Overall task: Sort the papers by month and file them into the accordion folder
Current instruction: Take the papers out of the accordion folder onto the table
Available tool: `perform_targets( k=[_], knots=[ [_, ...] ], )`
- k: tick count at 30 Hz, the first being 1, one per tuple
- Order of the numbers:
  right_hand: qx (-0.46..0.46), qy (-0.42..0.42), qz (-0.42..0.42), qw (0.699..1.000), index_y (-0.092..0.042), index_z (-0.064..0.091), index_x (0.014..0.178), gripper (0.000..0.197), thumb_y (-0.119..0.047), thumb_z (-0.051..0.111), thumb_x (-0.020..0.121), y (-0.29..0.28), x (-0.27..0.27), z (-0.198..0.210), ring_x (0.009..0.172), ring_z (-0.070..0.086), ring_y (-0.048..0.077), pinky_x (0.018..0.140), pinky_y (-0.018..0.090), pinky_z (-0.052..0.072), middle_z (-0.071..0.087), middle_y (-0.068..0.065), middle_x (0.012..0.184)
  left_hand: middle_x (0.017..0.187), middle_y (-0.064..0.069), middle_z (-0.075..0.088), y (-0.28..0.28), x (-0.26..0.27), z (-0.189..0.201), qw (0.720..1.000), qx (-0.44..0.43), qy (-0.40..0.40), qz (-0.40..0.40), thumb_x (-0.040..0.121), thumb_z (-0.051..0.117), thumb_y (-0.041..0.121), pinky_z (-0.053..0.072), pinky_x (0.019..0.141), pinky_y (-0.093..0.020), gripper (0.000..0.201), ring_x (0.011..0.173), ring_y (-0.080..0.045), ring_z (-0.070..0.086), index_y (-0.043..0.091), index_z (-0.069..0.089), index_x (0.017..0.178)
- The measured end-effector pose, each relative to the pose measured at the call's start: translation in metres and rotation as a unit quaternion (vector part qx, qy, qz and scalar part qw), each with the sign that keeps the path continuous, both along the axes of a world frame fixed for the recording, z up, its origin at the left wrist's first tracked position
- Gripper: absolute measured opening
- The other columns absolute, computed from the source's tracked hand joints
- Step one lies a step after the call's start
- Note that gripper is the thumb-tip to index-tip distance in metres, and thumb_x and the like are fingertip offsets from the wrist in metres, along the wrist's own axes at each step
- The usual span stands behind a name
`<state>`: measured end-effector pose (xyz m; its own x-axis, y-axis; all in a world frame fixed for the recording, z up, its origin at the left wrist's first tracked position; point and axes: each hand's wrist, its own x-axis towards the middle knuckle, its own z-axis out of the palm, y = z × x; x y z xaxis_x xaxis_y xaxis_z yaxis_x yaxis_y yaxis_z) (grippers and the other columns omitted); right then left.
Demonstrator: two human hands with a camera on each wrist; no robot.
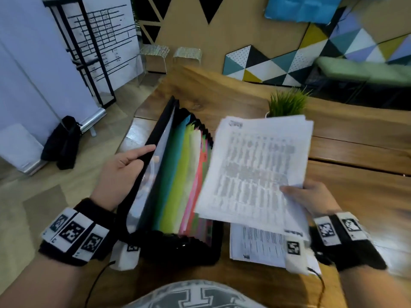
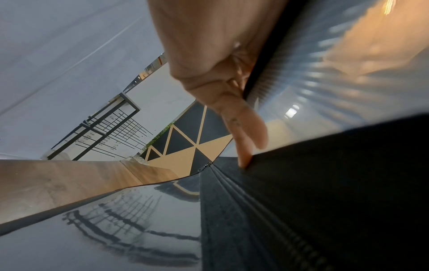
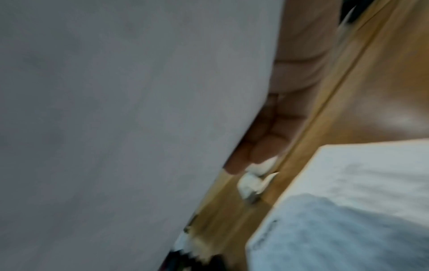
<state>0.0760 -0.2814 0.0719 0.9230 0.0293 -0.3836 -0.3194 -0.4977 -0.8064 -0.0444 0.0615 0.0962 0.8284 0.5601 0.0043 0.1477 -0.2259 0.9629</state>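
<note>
The black accordion folder (image 1: pixel 178 174) stands open on the wooden table, its coloured dividers fanned out. My left hand (image 1: pixel 124 167) grips the folder's black front flap (image 2: pixel 325 183), thumb behind the translucent cover, index finger pointing along the edge. My right hand (image 1: pixel 311 196) pinches a stack of printed papers (image 1: pixel 258 172) by the lower right corner and holds it tilted above the folder's right side. In the right wrist view the papers' blank underside (image 3: pixel 116 128) fills the left, with my fingers (image 3: pixel 267 137) curled beneath it. More papers (image 1: pixel 255 245) lie flat on the table.
A small green potted plant (image 1: pixel 287 103) stands behind the held papers. The wooden table (image 1: pixel 355 170) stretches to the right. A black bag (image 1: pixel 62 143) and a metal rack (image 1: pixel 84 52) stand on the floor at left.
</note>
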Motion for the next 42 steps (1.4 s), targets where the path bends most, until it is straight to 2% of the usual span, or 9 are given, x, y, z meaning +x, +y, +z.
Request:
perform_targets(
  k=[8, 11, 15, 18, 22, 26, 30, 37, 42],
  knots=[
    [-0.088, 0.114, -0.022, 0.989, -0.011, 0.063, 0.105, 0.027, -0.019, 0.069, 0.080, -0.093, 0.003, -0.089, 0.088, 0.067, 0.031, 0.087, 0.053, 0.050, 0.070, 0.012, 0.100, 0.047, 0.012, 0.062, 0.022, 0.013, 0.039, 0.999, 0.034, 0.022, -0.008, 0.086, 0.045, 0.000, 0.054, 0.050, -0.022, 0.039, 0.043, -0.011, 0.054, 0.024, 0.074, 0.091],
    [-0.134, 0.127, -0.023, 0.983, -0.006, 0.061, 0.108, 0.033, -0.018, 0.071, 0.078, -0.093, 0.010, -0.118, 0.088, 0.066, 0.032, 0.085, 0.052, 0.051, 0.069, 0.013, 0.100, 0.076, 0.005, 0.074, 0.035, 0.012, 0.043, 0.997, 0.061, 0.031, -0.018, 0.082, 0.045, 0.006, 0.048, 0.078, -0.064, 0.041, 0.068, -0.043, 0.056, 0.031, 0.076, 0.090],
    [-0.227, 0.104, -0.023, 0.968, -0.006, 0.041, 0.131, 0.070, -0.021, 0.076, 0.073, -0.076, 0.016, -0.116, 0.102, 0.059, 0.034, 0.090, 0.048, 0.049, 0.057, 0.017, 0.122, 0.086, -0.015, 0.072, 0.048, 0.007, 0.040, 0.998, 0.055, 0.033, -0.004, 0.084, 0.045, 0.004, 0.051, 0.072, -0.061, 0.041, 0.066, -0.041, 0.057, 0.031, 0.076, 0.087],
    [-0.285, -0.003, -0.004, 0.959, -0.002, 0.027, 0.138, 0.077, -0.023, 0.071, 0.079, -0.054, 0.023, -0.082, 0.116, 0.048, 0.040, 0.097, 0.049, 0.043, 0.042, 0.025, 0.134, 0.082, -0.001, 0.072, 0.055, 0.000, 0.040, 0.999, 0.019, 0.025, 0.015, 0.081, 0.049, 0.003, 0.059, 0.065, -0.044, 0.039, 0.074, -0.037, 0.066, 0.030, 0.077, 0.084],
    [-0.203, -0.212, 0.099, 0.951, -0.012, 0.055, 0.118, 0.036, -0.026, 0.063, 0.085, 0.009, 0.016, -0.012, 0.097, 0.058, 0.024, 0.078, 0.031, 0.047, 0.057, 0.010, 0.116, 0.092, -0.015, 0.070, 0.064, -0.011, 0.036, 0.999, 0.027, 0.004, 0.018, 0.079, 0.044, 0.005, 0.050, 0.076, -0.068, 0.043, 0.086, -0.054, 0.060, 0.033, 0.074, 0.093],
    [-0.028, -0.277, 0.234, 0.931, -0.030, 0.061, 0.088, 0.013, -0.018, 0.063, 0.086, 0.092, -0.012, 0.038, 0.081, 0.060, 0.001, 0.065, 0.006, 0.042, 0.064, -0.011, 0.089, 0.098, -0.018, 0.068, 0.075, -0.014, 0.033, 1.000, 0.002, -0.010, 0.021, 0.088, 0.039, -0.004, 0.059, 0.060, -0.044, 0.051, 0.083, -0.050, 0.064, 0.035, 0.073, 0.088],
    [0.052, -0.285, 0.361, 0.887, -0.033, 0.058, 0.111, 0.027, -0.019, 0.060, 0.089, 0.159, -0.030, 0.067, 0.076, 0.059, -0.001, 0.067, 0.013, 0.047, 0.057, -0.018, 0.087, 0.093, -0.004, 0.073, 0.076, -0.016, 0.029, 0.998, -0.036, -0.024, 0.036, 0.088, 0.040, -0.005, 0.057, 0.050, -0.029, 0.045, 0.075, -0.032, 0.070, 0.027, 0.073, 0.088],
    [-0.195, -0.236, 0.489, 0.817, -0.015, 0.041, 0.135, 0.050, -0.042, 0.047, 0.093, 0.229, -0.012, 0.082, 0.098, 0.058, 0.014, 0.087, 0.029, 0.047, 0.059, -0.001, 0.116, 0.094, 0.000, 0.073, 0.071, -0.015, 0.020, 0.999, -0.022, -0.040, 0.029, 0.088, 0.042, -0.005, 0.056, 0.066, -0.036, 0.044, 0.084, -0.025, 0.069, 0.027, 0.072, 0.093],
    [-0.377, -0.196, 0.413, 0.805, -0.011, 0.052, 0.070, 0.045, -0.051, 0.048, 0.090, 0.253, -0.002, 0.076, 0.055, 0.048, 0.012, 0.049, 0.020, 0.035, 0.053, 0.002, 0.064, 0.094, -0.006, 0.067, 0.070, -0.018, 0.027, 0.996, -0.065, -0.045, 0.032, 0.090, 0.036, -0.010, 0.040, 0.037, -0.010, 0.042, 0.046, -0.003, 0.060, 0.013, 0.067, 0.107]
  ],
)
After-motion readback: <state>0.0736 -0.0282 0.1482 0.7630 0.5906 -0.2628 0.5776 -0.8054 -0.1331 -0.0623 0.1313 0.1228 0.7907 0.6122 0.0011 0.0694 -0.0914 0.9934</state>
